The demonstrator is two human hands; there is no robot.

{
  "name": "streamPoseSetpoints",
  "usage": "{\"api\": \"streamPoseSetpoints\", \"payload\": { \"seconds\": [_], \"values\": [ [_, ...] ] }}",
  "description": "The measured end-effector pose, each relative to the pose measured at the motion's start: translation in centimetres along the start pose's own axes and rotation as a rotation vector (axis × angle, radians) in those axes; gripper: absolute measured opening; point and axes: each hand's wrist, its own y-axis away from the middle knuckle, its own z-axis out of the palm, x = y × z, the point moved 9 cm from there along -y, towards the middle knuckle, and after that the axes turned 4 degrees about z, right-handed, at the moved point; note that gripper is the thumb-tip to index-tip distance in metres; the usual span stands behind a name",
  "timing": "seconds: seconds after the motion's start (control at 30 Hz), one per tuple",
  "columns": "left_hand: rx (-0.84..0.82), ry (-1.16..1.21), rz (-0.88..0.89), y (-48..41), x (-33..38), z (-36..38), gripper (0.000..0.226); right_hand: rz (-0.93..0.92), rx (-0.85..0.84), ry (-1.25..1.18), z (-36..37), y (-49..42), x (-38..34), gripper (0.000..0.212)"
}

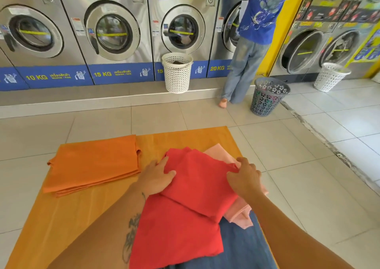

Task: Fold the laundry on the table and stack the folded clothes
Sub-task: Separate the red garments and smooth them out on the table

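A red garment (191,203) lies partly folded on the right half of the yellow-orange table (61,217). Under it sit a pink cloth (238,215) and a blue denim piece (242,246). My left hand (157,177) presses flat on the red garment's left edge, fingers spread. My right hand (243,176) pinches the red fabric at its right corner. A folded orange garment (92,163) rests on the table's far left, apart from both hands.
A row of front-loading washers lines the far wall. A white basket (177,72) stands on the ledge, a grey basket (268,97) and another white basket (330,76) on the tiled floor. A person in a blue shirt (259,11) stands at a machine.
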Motion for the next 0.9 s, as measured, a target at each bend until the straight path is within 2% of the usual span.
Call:
{"api": "streamPoseSetpoints", "payload": {
  "seconds": [0.13, 0.23, 0.3, 0.47, 0.53, 0.63, 0.7, 0.9],
  "values": [
    [-0.001, -0.055, 0.053, -3.6, 0.1, 0.2, 0.084, 0.118, -0.028, 0.004, 0.6, -1.0, 1.1, 0.062],
    [0.014, -0.037, 0.082, -4.6, 0.7, 0.3, 0.087, 0.05, -0.091, 0.035, 2.2, -0.4, 0.7, 0.066],
    [0.011, 0.038, 0.128, -4.8, 1.2, 0.5, 0.09, -0.018, -0.057, -0.057, 2.1, -0.1, -0.1, 0.066],
    [-0.045, 0.363, 0.2, -4.8, 3.0, 1.0, 0.09, -0.004, 0.003, -0.382, 1.6, 0.6, -0.3, 0.063],
    [-0.031, 0.438, 0.217, -4.7, 3.6, 0.8, 0.087, -0.025, -0.001, -0.34, 1.9, 1.1, -0.3, 0.061],
    [-0.02, 0.484, 0.252, -4.5, 4.5, 0.6, 0.087, -0.102, 0.078, -0.163, 1.1, 1.9, -1.3, 0.061],
    [0.033, 0.468, 0.291, -4.1, 5.2, -0.5, 0.086, -0.166, 0.073, -0.179, 0.6, 2.5, -2.6, 0.062],
    [0.355, 0.434, 0.401, 0.4, 5.7, -7.4, 0.076, -0.464, 0.11, -0.273, -1.9, 4.2, -9.2, 0.062]
  ]
}}
